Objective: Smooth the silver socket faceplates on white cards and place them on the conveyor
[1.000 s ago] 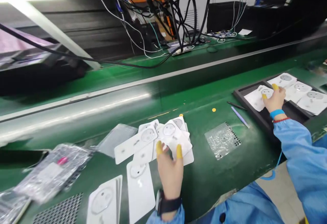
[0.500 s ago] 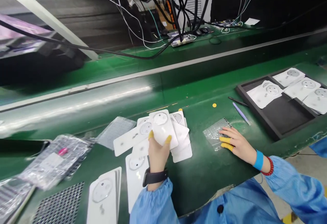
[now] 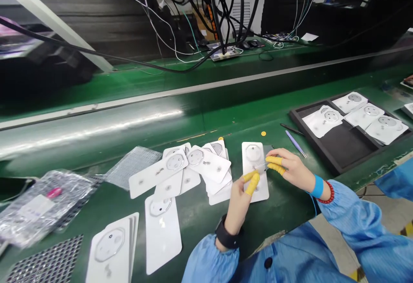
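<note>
Along the green counter [image 3: 280, 214], a black tray [image 3: 342, 166] of white cards is sitting to the right, while loose white cards [image 3: 174, 167] are lying scattered to the left. Between the hands, one white card [image 3: 254, 190] is lying flat. The left hand [image 3: 238, 205] is curling its yellow-capped fingertips [image 3: 252, 183] above it, and the right hand [image 3: 292, 169] is reaching in with fingers extended, a thin clear sliver [image 3: 262, 167] showing between them; whether either hand is gripping it cannot be told.

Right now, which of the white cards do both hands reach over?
The lone card right of the pile: only it lies beneath the left hand and right hand.
</note>
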### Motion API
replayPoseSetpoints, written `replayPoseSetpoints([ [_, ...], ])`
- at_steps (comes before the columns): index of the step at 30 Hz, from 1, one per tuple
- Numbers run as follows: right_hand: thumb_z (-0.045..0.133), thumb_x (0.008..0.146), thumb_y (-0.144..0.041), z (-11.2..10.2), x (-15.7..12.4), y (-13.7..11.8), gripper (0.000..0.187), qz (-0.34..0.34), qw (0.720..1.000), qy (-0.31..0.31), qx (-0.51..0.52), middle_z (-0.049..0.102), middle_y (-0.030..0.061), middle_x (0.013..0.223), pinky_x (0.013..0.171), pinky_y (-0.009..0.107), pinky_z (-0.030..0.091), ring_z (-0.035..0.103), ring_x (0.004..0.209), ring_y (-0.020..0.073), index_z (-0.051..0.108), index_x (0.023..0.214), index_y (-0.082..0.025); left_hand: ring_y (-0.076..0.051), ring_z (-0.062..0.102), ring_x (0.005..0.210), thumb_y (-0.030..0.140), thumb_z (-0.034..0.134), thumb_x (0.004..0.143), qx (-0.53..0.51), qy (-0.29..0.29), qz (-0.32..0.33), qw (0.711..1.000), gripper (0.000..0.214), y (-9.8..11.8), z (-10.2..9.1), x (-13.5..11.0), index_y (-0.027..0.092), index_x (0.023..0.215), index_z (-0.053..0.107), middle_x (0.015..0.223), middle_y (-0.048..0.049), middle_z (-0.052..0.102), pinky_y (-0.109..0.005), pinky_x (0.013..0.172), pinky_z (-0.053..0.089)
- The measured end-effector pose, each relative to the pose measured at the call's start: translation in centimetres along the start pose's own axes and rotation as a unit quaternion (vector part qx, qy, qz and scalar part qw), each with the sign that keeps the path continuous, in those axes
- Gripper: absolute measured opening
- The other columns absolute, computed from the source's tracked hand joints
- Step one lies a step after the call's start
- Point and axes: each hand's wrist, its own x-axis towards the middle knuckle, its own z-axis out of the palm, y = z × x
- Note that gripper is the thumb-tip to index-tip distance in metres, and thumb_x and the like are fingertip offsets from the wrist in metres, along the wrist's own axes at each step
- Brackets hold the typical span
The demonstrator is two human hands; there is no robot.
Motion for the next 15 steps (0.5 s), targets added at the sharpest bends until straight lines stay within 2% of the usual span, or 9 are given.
replayPoseSetpoints([
  [3, 0.049, 0.096, -0.025, 0.8, 0.0, -0.2, 0.018, -0.021, 1.000, -0.018, 0.005, 0.065, 0.0085, 0.103, 0.079, 0.035, 0.058, 0.063, 0.093, 0.0188, 0.065, 0.104, -0.021, -0.020, 0.068, 0.085, 0.035, 0.063, 0.088, -0.034, -0.016, -0.039, 0.999, 0.023, -0.5, 0.9, 0.7, 0.013, 0.094, 0.067, 0.093, -0.0044, 0.071, -0.040, 0.079, 0.054],
  [7, 0.047, 0.093, -0.014, 1.9, -1.3, -0.6, 0.024, -0.052, 0.998, 0.020, -0.002, 0.063, 0.0125, 0.111, 0.087, 0.043, 0.056, 0.061, 0.106, 0.0241, 0.063, 0.110, -0.020, -0.019, 0.066, 0.088, 0.032, 0.061, 0.090, -0.069, 0.025, -0.071, 0.995, 0.021, -1.6, 1.6, 0.2, 0.014, 0.100, 0.064, 0.102, -0.0052, 0.067, -0.039, 0.077, 0.055],
  [10, 0.045, 0.089, -0.008, 3.2, -3.2, 0.4, 0.031, -0.068, 0.998, -0.009, 0.011, 0.065, 0.0092, 0.109, 0.083, 0.033, 0.060, 0.066, 0.099, 0.0201, 0.063, 0.110, -0.022, -0.018, 0.066, 0.084, 0.032, 0.060, 0.090, -0.103, 0.061, -0.091, 0.989, 0.023, -2.3, 2.0, 0.0, 0.014, 0.105, 0.063, 0.102, -0.0052, 0.066, -0.037, 0.073, 0.055],
  [15, 0.046, 0.084, -0.008, 5.3, -5.7, 4.3, 0.040, -0.096, 0.995, -0.014, 0.030, 0.066, 0.0061, 0.116, 0.081, 0.027, 0.062, 0.070, 0.099, 0.0212, 0.062, 0.116, -0.026, -0.016, 0.066, 0.077, 0.032, 0.059, 0.091, -0.168, 0.094, -0.123, 0.974, 0.023, -2.6, 2.6, 0.8, 0.014, 0.106, 0.062, 0.097, -0.0050, 0.067, -0.033, 0.067, 0.056],
])
